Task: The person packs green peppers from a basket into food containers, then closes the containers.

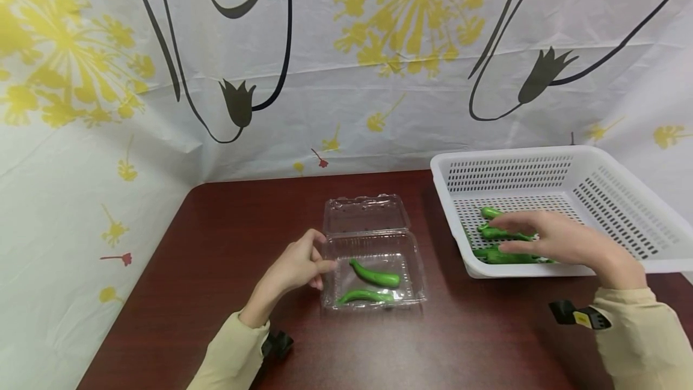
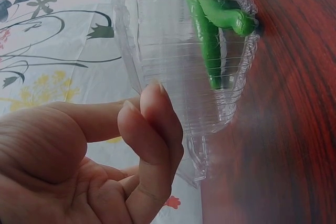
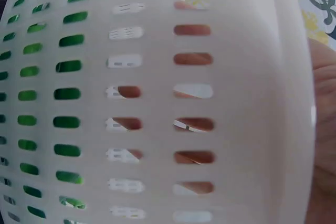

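Observation:
My left hand (image 1: 298,262) is at the left side of a clear plastic clamshell box (image 1: 341,251), its thumb over the rim and curled fingers outside the wall, pinching the edge. The box stands with its lid (image 1: 368,215) folded back. Two green chili peppers lie inside: a thicker curved one (image 1: 376,275) and a slimmer one (image 1: 365,296) nearer the front. My right hand (image 1: 563,239) reaches over the front wall of a white basket, thumb and fingers apart, above several green peppers (image 1: 495,232). In the right wrist view, the slotted basket wall (image 3: 252,103) hides most of this hand.
The white slotted basket (image 1: 649,197) stands at the right of the dark red-brown table (image 1: 243,215). A white sheet (image 1: 303,29) with yellow and grey flower prints hangs behind and beside the table. A dark strap device (image 1: 582,316) is on the right wrist.

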